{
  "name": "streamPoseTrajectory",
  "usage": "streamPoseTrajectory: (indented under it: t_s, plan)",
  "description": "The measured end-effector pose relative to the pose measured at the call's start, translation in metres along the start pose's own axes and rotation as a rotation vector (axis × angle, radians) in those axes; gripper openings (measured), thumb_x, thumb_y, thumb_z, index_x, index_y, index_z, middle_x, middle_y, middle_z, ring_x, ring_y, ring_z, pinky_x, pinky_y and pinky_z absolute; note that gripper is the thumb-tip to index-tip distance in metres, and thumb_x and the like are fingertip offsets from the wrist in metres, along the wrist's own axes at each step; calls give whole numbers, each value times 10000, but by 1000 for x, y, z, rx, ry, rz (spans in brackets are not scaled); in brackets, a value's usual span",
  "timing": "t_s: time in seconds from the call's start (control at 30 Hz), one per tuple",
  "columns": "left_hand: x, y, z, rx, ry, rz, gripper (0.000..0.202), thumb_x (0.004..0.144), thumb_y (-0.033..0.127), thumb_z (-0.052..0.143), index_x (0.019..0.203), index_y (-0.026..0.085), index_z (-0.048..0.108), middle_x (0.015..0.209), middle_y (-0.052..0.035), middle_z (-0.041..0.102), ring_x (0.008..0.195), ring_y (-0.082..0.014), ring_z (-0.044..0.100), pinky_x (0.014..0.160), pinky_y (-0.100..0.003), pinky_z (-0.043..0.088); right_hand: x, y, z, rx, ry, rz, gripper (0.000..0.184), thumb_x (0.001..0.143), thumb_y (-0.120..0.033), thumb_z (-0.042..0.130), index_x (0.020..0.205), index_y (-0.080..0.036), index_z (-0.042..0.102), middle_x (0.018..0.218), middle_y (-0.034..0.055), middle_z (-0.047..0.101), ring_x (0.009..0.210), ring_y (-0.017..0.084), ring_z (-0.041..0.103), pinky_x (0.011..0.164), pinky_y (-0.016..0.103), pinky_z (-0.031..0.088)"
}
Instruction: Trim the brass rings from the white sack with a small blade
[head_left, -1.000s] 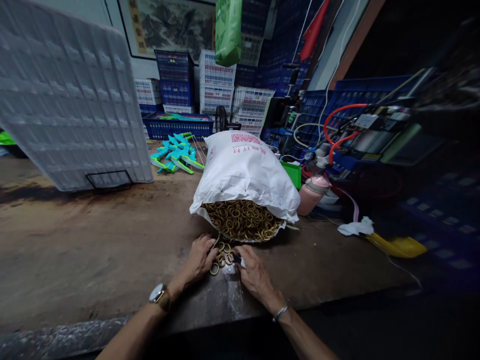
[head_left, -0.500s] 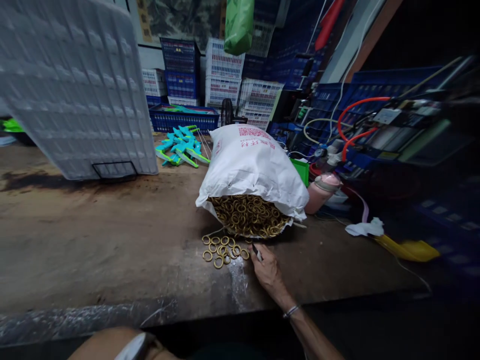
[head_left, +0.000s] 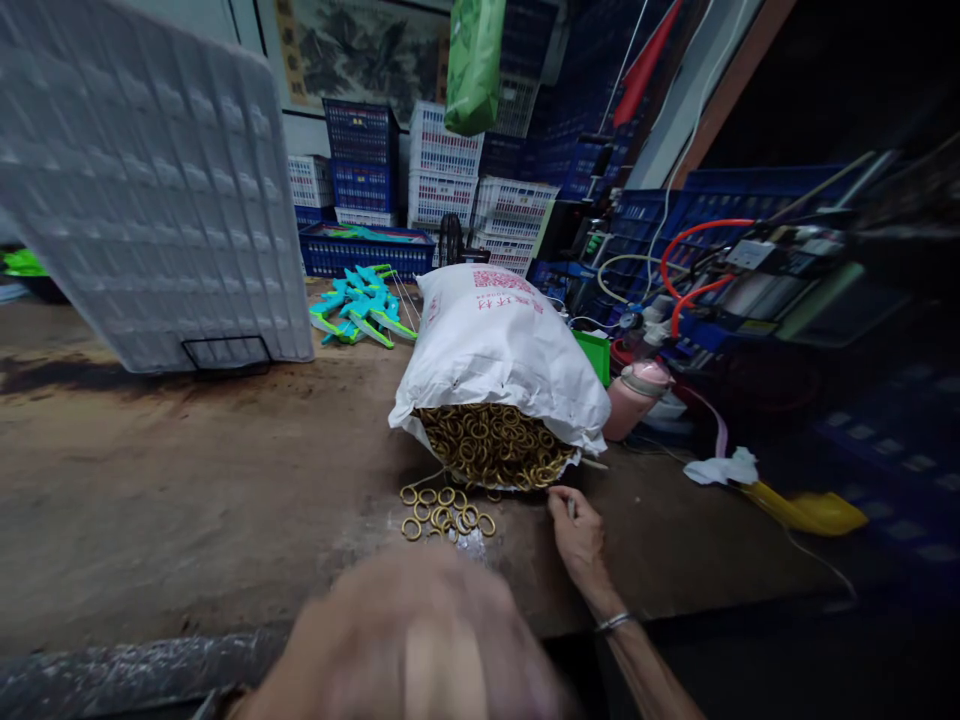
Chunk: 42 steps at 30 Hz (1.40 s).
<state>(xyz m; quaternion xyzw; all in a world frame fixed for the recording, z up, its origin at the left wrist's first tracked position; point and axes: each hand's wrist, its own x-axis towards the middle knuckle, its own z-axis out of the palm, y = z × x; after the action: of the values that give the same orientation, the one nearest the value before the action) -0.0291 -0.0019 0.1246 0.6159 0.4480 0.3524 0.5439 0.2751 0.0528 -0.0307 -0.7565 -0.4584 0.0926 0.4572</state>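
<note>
A white woven sack (head_left: 499, 345) with red print lies on its side, its mouth facing me and packed with brass-coloured rings (head_left: 495, 440). Several loose rings (head_left: 442, 512) are spread on the wooden table (head_left: 187, 500) in front of the mouth. My right hand (head_left: 581, 540) is by the mouth's lower right edge, fingers pinched together. A small greyish piece shows between them, too little of it visible to name. Large and smeared by motion, my left hand (head_left: 427, 640) fills the bottom foreground; its fingers cannot be made out, and it hides part of the table.
At the left stands a tall translucent ribbed plastic panel (head_left: 157, 190). Turquoise and green plastic pieces (head_left: 364, 305) lie behind the sack. On the right are a pink bottle (head_left: 637, 395), a machine with red hoses (head_left: 757, 265) and a yellow strip (head_left: 810, 512). Crates (head_left: 442, 190) are stacked behind.
My right hand has moved right, away from the loose rings, along the sack's lower edge. My left hand has risen from the bottom edge into the foreground. The view has tilted slightly up.
</note>
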Motion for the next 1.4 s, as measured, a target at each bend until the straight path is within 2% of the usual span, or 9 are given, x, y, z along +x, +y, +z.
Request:
streamPoseTrajectory:
  t_s: [0.1, 0.17, 0.23, 0.33, 0.43, 0.57, 0.8, 1.0, 1.4]
  plan:
    - [51, 3, 8, 20, 163, 245, 173, 781, 277, 506, 860, 240, 655, 822, -27, 652, 804, -195, 604, 716, -328, 505, 10, 4, -5, -20, 40, -33, 339, 775, -412, 401, 783, -142, 606, 625, 37, 596, 551, 143, 528, 548, 239, 428]
    - [84, -11, 16, 43, 234, 339, 165, 783, 242, 488, 827, 181, 635, 706, -25, 636, 662, -155, 601, 606, -268, 496, 12, 3, -4, -56, -26, -181, 290, 781, -315, 390, 840, -140, 614, 723, 66, 631, 649, 163, 572, 631, 263, 461]
    - [111, -33, 25, 120, 206, 415, 169, 800, 202, 454, 840, 159, 613, 693, -29, 632, 641, -140, 601, 575, -237, 487, 14, -1, 0, -119, -127, -407, 324, 722, -159, 381, 950, -139, 611, 894, 91, 641, 838, 184, 584, 772, 297, 462]
    - [137, -67, 39, 360, 158, 691, 214, 806, 136, 429, 946, 159, 590, 875, -77, 636, 832, -164, 601, 757, -287, 492, 18, -16, 6, -285, -176, -639, 568, 580, -29, 373, 1105, -123, 569, 1098, 109, 581, 1051, 208, 495, 922, 346, 402]
    - [156, -86, 53, 605, 192, 853, 327, 794, 118, 428, 1102, 161, 528, 1085, -131, 560, 1049, -222, 516, 881, -377, 448, 28, -38, 13, -467, -101, -646, 602, 590, -22, 405, 1167, -122, 545, 1170, 121, 528, 1055, 241, 459, 899, 359, 417]
    - [180, -90, 60, 941, 332, 749, 510, 765, 223, 522, 1262, 174, 420, 1239, -157, 436, 1174, -322, 373, 939, -500, 352, 45, -61, 26, -616, -43, -532, 628, 672, -79, 463, 1289, -192, 441, 1207, 112, 484, 1051, 258, 433, 868, 365, 418]
    - [203, -82, 55, 1135, 395, 532, 531, 738, 399, 567, 1233, 229, 479, 1113, -118, 514, 1067, -331, 413, 921, -506, 297, 44, -74, 53, -649, -88, -396, 573, 748, -243, 519, 1309, -278, 405, 1268, 86, 438, 1116, 283, 394, 874, 369, 381]
    - [194, -95, 58, 1136, 358, 610, 414, 746, 309, 567, 1150, 221, 539, 1239, -120, 475, 1173, -318, 350, 989, -499, 233, 21, -76, 64, -600, -143, -352, 518, 785, -226, 487, 1299, -257, 428, 1261, 91, 473, 1077, 262, 434, 845, 352, 383]
    - [170, -126, 61, 1090, 363, 620, 431, 790, 256, 508, 1219, 212, 496, 1286, -124, 481, 1158, -303, 409, 991, -492, 271, -2, -64, 69, -442, -29, -490, 498, 789, -186, 494, 1281, -248, 443, 1187, 106, 481, 982, 253, 445, 805, 378, 421]
